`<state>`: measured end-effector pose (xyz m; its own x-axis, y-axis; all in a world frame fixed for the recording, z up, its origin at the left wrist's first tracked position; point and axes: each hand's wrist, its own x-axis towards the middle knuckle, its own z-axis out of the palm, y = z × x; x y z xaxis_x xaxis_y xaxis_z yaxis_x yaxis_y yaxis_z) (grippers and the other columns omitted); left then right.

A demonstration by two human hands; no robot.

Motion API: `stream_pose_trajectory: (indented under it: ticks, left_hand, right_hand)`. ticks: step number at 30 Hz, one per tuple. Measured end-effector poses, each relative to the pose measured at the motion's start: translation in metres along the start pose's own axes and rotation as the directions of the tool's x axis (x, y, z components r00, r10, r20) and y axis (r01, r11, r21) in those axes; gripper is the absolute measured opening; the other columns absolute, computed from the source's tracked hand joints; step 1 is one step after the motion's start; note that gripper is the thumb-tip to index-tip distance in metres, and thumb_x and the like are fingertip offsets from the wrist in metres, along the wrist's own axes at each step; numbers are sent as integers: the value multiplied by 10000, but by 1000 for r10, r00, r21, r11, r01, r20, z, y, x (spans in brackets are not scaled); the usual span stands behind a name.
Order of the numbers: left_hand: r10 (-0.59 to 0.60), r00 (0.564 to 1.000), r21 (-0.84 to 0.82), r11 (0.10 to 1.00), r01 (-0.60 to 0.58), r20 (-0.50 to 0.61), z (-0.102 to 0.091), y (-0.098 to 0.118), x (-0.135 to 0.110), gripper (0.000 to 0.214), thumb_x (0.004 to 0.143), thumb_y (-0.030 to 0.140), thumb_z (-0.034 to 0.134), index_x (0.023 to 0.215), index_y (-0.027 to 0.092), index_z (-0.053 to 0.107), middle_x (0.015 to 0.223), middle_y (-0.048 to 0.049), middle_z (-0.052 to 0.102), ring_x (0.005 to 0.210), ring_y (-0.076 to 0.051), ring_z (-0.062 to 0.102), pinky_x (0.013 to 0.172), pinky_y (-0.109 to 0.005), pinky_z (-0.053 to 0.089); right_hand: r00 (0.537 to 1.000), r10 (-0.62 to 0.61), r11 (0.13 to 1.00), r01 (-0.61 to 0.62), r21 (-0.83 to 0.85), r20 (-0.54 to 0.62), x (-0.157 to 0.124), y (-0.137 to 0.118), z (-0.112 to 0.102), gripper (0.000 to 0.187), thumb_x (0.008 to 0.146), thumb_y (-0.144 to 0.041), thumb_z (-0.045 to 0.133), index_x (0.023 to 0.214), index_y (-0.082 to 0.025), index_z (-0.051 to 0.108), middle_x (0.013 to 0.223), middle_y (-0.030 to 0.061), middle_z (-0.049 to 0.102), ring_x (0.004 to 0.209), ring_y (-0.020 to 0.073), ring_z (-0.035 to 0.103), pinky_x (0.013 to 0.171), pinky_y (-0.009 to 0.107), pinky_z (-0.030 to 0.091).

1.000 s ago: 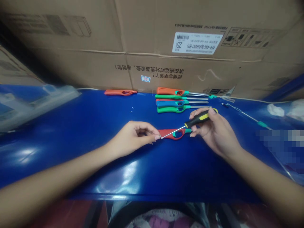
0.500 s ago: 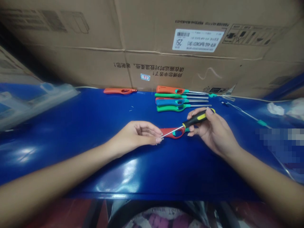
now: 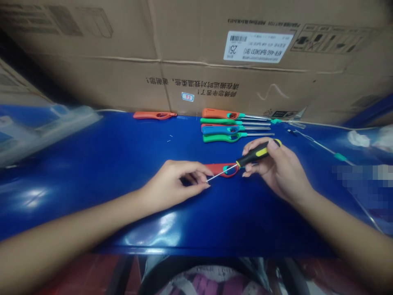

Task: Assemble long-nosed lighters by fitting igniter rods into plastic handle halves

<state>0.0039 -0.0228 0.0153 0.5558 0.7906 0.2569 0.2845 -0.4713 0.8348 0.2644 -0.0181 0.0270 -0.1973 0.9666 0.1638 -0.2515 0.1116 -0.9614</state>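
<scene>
A red lighter (image 3: pixel 221 169) with a teal trigger lies flat on the blue table (image 3: pixel 123 164) between my hands. My right hand (image 3: pixel 278 170) is closed round the black and yellow handle of a screwdriver (image 3: pixel 257 153), whose thin metal shaft slants down and left over the lighter. My left hand (image 3: pixel 176 182) rests on the table with thumb and fingers pinched together at the shaft's tip, at the left end of the lighter. What the pinch holds is too small to make out.
Several long lighters (image 3: pixel 229 127) in orange, green and blue lie in a row at the back, with one more orange lighter (image 3: pixel 153 115) to their left. Large cardboard boxes (image 3: pixel 196 57) wall off the rear. A thin metal rod (image 3: pixel 319 148) and clear plastic bags (image 3: pixel 46 123) lie at the sides.
My left fingers have curled into a tighter pinch at the screwdriver tip. The right hand and the screwdriver have barely moved.
</scene>
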Motion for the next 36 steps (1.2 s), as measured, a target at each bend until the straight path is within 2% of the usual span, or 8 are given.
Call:
stream_pose_trajectory:
  ticks: [4,11,16,21,25,31,36]
  left_hand:
    - [95,995,72,993,-96,25,0,-1,-2,240,870,139,715,1108,156,729,879,-6,769,776,-89,721,759,-166,579]
    - [146,987,179,971,-157,68,-2,-2,-4,216,887,133,695,1097,164,729,879,-7,755,773,-93,706,728,-173,556]
    - [149,983,195,966,-168,106,-2,-2,-3,217,907,141,667,1118,168,710,913,-20,756,789,-112,706,751,-202,558]
    - [165,975,230,953,-196,149,0,-1,-4,192,922,135,643,1103,158,703,931,-27,753,813,-121,701,758,-213,544]
    - [178,967,259,940,-222,182,0,0,-3,202,923,121,626,1109,155,695,940,-29,748,830,-132,688,781,-235,533]
    - [172,970,281,935,-216,173,-1,1,-3,197,925,136,612,1101,159,695,907,-26,738,833,-142,679,789,-253,529]
    - [156,975,278,940,-196,160,0,1,-4,197,923,141,613,1099,171,697,902,-26,741,831,-148,682,768,-254,531]
  right_hand:
    - [999,-19,999,21,-50,42,-3,0,0,243,978,-416,587,937,-206,704,928,17,677,624,126,708,578,267,653]
    - [994,-56,993,65,-98,91,-6,-1,0,231,999,-407,552,968,-220,685,915,17,679,636,133,714,599,282,651]
    - [993,-66,989,78,-123,100,-8,-2,0,215,992,-411,560,973,-234,681,942,20,675,638,140,712,591,299,645]
    - [993,-55,973,78,-219,109,-12,-3,-2,202,967,-429,593,996,-252,686,979,47,676,693,175,713,612,338,646]
    - [986,-87,958,122,-259,144,-14,-3,-3,187,963,-420,592,1004,-272,698,978,60,671,730,205,711,615,368,643]
    - [971,-161,931,209,-300,176,-17,-6,-1,176,981,-367,571,1033,-268,706,988,62,658,714,196,710,602,376,644]
    - [962,-204,889,259,-377,179,-17,-10,3,173,947,-396,627,990,-255,718,956,71,679,760,204,712,587,346,644]
